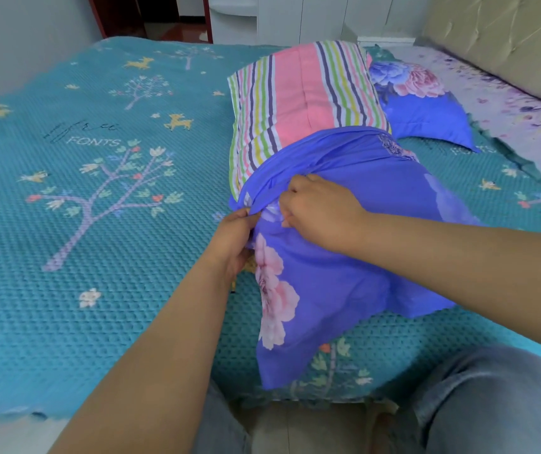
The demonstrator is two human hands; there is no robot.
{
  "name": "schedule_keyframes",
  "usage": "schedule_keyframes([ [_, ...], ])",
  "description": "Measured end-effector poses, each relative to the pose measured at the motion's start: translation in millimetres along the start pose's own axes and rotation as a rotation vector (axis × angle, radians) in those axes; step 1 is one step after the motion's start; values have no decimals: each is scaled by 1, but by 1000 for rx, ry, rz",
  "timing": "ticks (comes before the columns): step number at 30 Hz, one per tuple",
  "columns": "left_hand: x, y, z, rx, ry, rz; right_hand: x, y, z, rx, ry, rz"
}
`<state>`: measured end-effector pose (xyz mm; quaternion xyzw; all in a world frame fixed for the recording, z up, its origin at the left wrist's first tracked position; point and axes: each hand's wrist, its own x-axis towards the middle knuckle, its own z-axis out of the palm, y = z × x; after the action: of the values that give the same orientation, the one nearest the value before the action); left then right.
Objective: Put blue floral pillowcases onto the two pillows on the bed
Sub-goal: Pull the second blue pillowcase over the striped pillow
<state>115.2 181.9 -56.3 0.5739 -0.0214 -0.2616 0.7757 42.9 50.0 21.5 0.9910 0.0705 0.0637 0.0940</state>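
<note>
While the striped pillow lies lengthwise away from the bed's near edge, the pillowcase hem is gripped by both hands.

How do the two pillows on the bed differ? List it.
The striped pillow is only partly inside its blue floral pillowcase, its far end bare; the far pillow is fully covered. The striped one lies mid-bed with the left hand and right hand pinching its case's opening; the far one lies untouched near the headboard. Both rest on the teal bedspread.
</note>
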Motion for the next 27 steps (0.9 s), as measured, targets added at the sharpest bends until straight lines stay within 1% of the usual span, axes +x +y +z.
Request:
schedule_keyframes([
  [3,-6,2,4,39,-65,45,-1,12,-1,-35,-17,-50],
  [5,-9,3,4,19,-135,58,5,15,-5,-56,0,-68],
  [7,-12,3,4,28,-265,46,16,18,-11,-117,68,-51],
  [8,-14,2,5,117,-302,49,25,21,-11,-146,120,-52],
  [9,-15,0,6,217,-306,75,32,23,-12,-159,170,-57],
  [10,-16,0,6,267,-263,105,38,24,-15,-154,179,-62],
  [11,-13,-2,6,260,-194,120,43,26,-16,-142,201,-73],
  [12,-10,-2,5,207,-134,111,46,27,-14,-152,227,-75],
  [13,-7,-3,5,152,-98,95,46,26,-13,-211,242,-73],
  [15,-5,-3,5,70,-73,48,41,19,-13,-308,339,-113],
  [16,-5,-3,6,19,-77,24,35,14,-13,-303,356,-152],
  [17,-3,-2,6,-36,-90,13,29,10,-11,-229,320,-189],
  [18,-3,-1,6,-90,-117,8,24,6,-10,-120,262,-176],
  [20,-3,2,7,-137,-152,-1,16,2,-9,38,35,-61],
  [21,-3,4,7,-141,-138,2,15,3,-9,64,-30,-28],
  [22,-4,5,7,-159,-125,5,13,3,-10,82,-54,-12],
  [24,-4,7,7,-156,-104,21,13,5,-8,57,-39,-27],
  [27,-5,4,6,-46,-132,35,16,11,-9,104,-30,-28],
])
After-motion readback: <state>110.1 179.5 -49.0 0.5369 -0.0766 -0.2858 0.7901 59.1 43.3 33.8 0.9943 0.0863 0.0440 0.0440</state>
